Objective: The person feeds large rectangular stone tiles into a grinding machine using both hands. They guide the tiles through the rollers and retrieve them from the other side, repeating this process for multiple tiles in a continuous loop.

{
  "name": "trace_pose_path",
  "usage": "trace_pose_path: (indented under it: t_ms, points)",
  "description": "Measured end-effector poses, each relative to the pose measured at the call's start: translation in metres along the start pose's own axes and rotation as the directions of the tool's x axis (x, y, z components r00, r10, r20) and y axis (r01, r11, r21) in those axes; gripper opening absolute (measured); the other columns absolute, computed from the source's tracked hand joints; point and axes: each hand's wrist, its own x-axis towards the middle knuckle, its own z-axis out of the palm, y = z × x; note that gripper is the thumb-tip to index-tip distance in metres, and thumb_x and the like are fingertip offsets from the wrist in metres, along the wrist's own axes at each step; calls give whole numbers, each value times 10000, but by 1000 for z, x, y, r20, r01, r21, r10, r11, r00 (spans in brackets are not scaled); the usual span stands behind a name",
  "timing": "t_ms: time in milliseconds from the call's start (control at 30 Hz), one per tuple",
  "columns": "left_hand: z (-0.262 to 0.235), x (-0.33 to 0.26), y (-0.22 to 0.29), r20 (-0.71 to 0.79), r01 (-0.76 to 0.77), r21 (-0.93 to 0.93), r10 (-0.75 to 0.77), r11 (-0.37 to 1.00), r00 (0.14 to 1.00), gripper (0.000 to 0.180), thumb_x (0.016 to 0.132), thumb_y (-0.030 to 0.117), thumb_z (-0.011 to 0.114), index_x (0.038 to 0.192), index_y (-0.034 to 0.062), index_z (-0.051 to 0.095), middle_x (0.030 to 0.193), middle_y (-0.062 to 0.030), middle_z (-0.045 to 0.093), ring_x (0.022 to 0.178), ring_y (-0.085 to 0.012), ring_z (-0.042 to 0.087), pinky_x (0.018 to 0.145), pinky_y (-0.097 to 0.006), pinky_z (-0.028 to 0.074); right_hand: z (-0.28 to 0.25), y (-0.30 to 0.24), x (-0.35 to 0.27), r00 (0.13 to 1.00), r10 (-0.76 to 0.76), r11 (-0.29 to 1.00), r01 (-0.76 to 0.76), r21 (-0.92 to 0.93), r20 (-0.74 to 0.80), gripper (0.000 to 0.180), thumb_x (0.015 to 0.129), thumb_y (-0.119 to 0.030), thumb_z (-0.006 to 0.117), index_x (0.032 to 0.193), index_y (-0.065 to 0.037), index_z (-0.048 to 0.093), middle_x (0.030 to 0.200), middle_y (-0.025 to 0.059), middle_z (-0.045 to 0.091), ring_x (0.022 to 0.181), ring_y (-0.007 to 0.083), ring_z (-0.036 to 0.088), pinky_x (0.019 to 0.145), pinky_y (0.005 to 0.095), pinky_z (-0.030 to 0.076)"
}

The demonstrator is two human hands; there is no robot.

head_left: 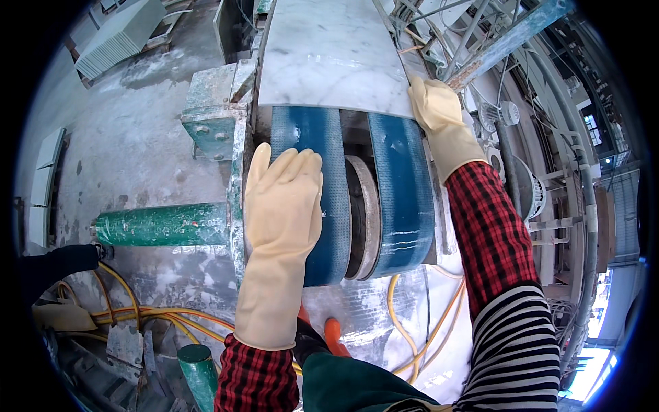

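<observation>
A white, grey-veined marble slab (329, 58) lies wet and flat at the far end of a conveyor, its near edge over two blue belts (403, 185). Rubber gloves in cream cover both hands. My left hand (283, 199) is over the left belt, near the frame, with its fingers stretched forward and nothing held; it is apart from the slab. At the slab's near right corner, my right hand (443, 117) has its fingers curled against the edge. Its fingertips are partly hidden. Between the belts a pale roller wheel (364, 216) shows.
A green pipe (165, 225) juts left from the conveyor frame (238, 172). Yellow hoses (171, 314) lie on the wet floor. Stacked slabs (123, 38) stand at the far left; metal bars and machinery (508, 48) line the right. A dark sleeve (62, 261) shows at the left.
</observation>
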Motion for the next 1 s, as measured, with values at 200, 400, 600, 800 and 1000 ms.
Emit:
trace_pose_path:
  t_ms: [200, 400, 600, 800, 1000]
  points:
    - [5, 9, 3, 41, 11, -28, -10, 1000, 999, 206, 926, 75, 673, 1120, 43, 733, 1139, -111, 766, 1111, -313, 698, 1162, -552, 421, -11, -13, -32, 974, 226, 937, -225, 267, 27, 75, 953, -89, 572, 999, -42, 608, 907, 221, 674, 938, 423, 657, 867, 497, 533]
    - [-2, 17, 0, 75, 28, -12, -27, 1000, 997, 208, 927, 53, 655, 1121, 41, 730, 1139, -104, 763, 1124, -310, 687, 1165, -563, 414, -101, -118, -99, 982, 176, 858, -124, 498, -60, 247, 895, 11, 547, 1127, 8, 634, 1052, 244, 646, 995, 465, 607, 906, 532, 502]
    - [-3, 25, 0, 128, -1, 25, -2, 1000, 992, 217, 942, 91, 632, 1136, 35, 712, 1130, -103, 740, 1125, -302, 670, 1157, -552, 412, -118, -117, -115, 943, 277, 700, -330, 634, 185, 409, 952, 16, 615, 1361, 25, 621, 1323, 261, 661, 1233, 470, 628, 1107, 516, 492]
    - [0, 33, -2, 155, 9, -3, -9, 1000, 988, 221, 938, 72, 635, 1147, 43, 702, 1120, -102, 736, 1115, -313, 676, 1143, -572, 411, -118, -119, -104, 942, 321, 755, -194, 626, -94, 308, 874, 52, 612, 1180, 12, 613, 1068, 212, 607, 964, 431, 600, 897, 495, 509]
    - [2, 36, -5, 144, 35, -32, -30, 999, 989, 208, 940, 66, 646, 1141, 58, 698, 1113, -99, 735, 1118, -316, 679, 1137, -578, 416, -112, -115, -99, 950, 306, 739, -203, 643, -52, 221, 858, 42, 577, 1075, 4, 594, 965, 204, 568, 894, 420, 571, 810, 496, 488]
